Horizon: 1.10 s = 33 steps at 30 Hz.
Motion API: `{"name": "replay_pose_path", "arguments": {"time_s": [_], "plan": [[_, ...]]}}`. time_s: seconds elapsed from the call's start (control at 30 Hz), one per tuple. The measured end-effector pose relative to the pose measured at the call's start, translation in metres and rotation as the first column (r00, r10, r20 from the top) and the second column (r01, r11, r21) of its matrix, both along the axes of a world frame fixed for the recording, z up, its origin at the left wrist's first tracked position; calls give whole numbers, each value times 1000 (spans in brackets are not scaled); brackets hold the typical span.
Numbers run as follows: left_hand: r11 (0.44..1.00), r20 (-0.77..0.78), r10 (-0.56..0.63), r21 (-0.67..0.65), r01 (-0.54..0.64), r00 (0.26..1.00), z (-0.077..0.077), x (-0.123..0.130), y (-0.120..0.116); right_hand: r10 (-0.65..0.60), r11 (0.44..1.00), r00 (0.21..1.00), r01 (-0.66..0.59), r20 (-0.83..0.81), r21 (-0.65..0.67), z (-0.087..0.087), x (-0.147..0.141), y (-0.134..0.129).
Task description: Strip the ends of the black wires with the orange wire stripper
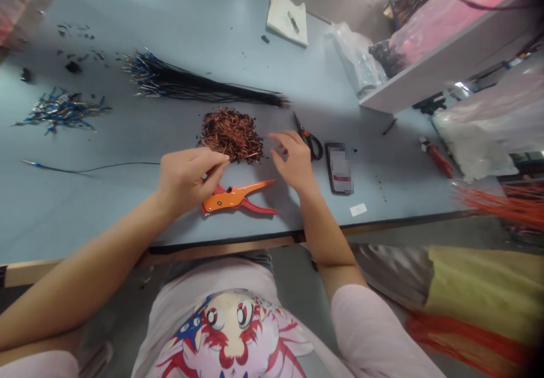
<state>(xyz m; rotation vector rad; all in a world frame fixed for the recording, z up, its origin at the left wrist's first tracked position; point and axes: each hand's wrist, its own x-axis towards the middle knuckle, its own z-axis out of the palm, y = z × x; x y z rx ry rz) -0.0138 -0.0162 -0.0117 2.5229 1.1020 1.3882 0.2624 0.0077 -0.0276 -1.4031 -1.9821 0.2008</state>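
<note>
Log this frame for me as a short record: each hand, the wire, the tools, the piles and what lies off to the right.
Left hand: closed on a black wire
Right hand: fingers parted, nothing visible in it
Wire: blue-and-silver tip at far left, runs into left hand
Tools: orange pliers nearer the body than the copper pile; scissors beside right hand
Other piles: wire bundle beyond the copper; loose connectors at left
Right side: phone, white slip
</note>
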Motion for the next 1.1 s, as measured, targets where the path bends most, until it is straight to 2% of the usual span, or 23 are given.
{"name": "replay_pose_path", "arguments": {"time_s": [0.1, 0.23, 0.4, 0.53, 0.63, 0.73, 0.87, 1.1], "plan": [[1000, 12, 1, 13, -1, 1000, -3, 6, -5, 92, 994, 995, -94, -42, -48, 0, -18, -11], [999, 22, -15, 49, 14, 1000, -1, 7, -8, 208, 966, 958, -233, -200, -114, 13, -37, -29], [994, -50, -21, 103, 26, 999, 2, 9, -13, 260, 946, 902, -310, -343, -97, 21, -57, -46], [987, -120, -43, 150, 61, 992, 0, 11, -15, 274, 949, 862, -315, -426, -26, 20, -62, -48], [993, -124, -60, 97, 72, 990, -5, 11, -14, 269, 954, 856, -300, -441, 0, 19, -59, -47], [996, -154, -75, 27, 80, 985, -8, 7, -10, 182, 974, 880, -221, -439, -40, 19, -51, -43], [999, -268, -8, -49, -5, 963, -9, 0, -3, 109, 991, 889, -135, -444, -27, 20, -40, -37], [986, -401, 151, -8, -168, 904, -10, -5, 7, 115, 992, 918, -89, -380, 86, 22, -38, -36]]}}
